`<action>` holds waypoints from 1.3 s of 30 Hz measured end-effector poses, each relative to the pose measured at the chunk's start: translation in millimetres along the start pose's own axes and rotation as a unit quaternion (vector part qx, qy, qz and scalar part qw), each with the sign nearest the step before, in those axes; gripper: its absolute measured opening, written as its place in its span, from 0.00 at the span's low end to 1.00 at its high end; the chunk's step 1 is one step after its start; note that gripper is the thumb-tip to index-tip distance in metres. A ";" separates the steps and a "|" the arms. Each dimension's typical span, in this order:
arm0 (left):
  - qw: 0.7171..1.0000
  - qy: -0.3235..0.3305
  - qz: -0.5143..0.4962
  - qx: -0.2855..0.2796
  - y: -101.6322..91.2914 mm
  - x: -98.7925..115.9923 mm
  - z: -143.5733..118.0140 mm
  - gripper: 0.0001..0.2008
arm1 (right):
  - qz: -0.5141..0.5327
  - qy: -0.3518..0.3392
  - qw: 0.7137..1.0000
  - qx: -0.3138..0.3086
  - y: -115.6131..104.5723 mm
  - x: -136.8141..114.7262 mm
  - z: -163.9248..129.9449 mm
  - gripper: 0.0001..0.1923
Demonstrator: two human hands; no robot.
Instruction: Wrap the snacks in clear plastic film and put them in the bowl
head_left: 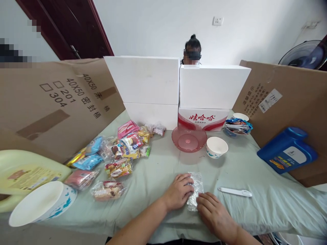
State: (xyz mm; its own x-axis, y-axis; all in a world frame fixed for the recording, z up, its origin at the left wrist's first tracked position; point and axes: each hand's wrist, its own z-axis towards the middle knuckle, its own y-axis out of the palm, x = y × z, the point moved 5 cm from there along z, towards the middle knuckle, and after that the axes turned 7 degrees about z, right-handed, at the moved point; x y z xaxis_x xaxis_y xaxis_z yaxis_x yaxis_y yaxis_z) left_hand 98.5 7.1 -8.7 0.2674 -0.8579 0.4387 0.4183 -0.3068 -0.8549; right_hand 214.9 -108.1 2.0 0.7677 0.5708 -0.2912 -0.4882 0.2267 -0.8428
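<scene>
On the desk, we are pinching a clear packet [194, 190], lengthwise away from us, between left hand [178, 191] and right hand [213, 210].

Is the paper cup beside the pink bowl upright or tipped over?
Upright: the paper cup stands on its base, round mouth facing up, beside the pink bowl.

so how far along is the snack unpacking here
Early, by the look of it. Done: nothing shows as emptied; the pink bowl and the white paper bowl look empty. In hand: both the left hand and right hand press on one clear wrapped packet lying on the cloth, unopened as far as I can tell. Left: the pile of snack packets lies untouched, and the white scoop lies unused.
</scene>
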 end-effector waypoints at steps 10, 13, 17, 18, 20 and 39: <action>0.995 -0.034 -0.050 0.077 9.0 -22.5 -4.5 0.41 | -0.029 0.307 0.949 -0.058 19.0 68.9 57.1 0.11; 0.995 -0.026 -0.042 0.087 10.1 -23.2 -5.7 0.44 | -0.061 0.344 0.935 -0.058 29.0 76.8 61.8 0.11; 0.988 -0.048 -0.031 0.145 -3.5 -16.9 -6.1 0.31 | -0.098 0.367 0.922 -0.068 38.3 78.9 60.3 0.09; 0.985 -0.044 -0.016 0.166 -7.8 -13.6 -6.1 0.25 | -0.107 0.370 0.920 -0.070 39.6 78.9 60.2 0.08; 0.982 -0.006 0.027 0.185 -12.0 -4.1 -4.4 0.15 | -0.123 0.372 0.917 -0.072 41.7 78.4 60.7 0.08; 0.993 -0.036 0.024 0.111 0.6 0.4 0.2 0.08 | -0.075 0.098 0.989 -0.086 35.9 54.1 50.8 0.27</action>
State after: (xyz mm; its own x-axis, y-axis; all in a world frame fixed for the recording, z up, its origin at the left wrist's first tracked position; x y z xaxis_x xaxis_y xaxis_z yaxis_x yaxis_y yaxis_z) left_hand 99.0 6.7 -9.0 0.3499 -0.8356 0.4235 0.5820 -0.1603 -0.7972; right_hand 217.8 -29.0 -21.0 0.9003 0.3728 -0.2246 -0.2972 0.1496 -0.9430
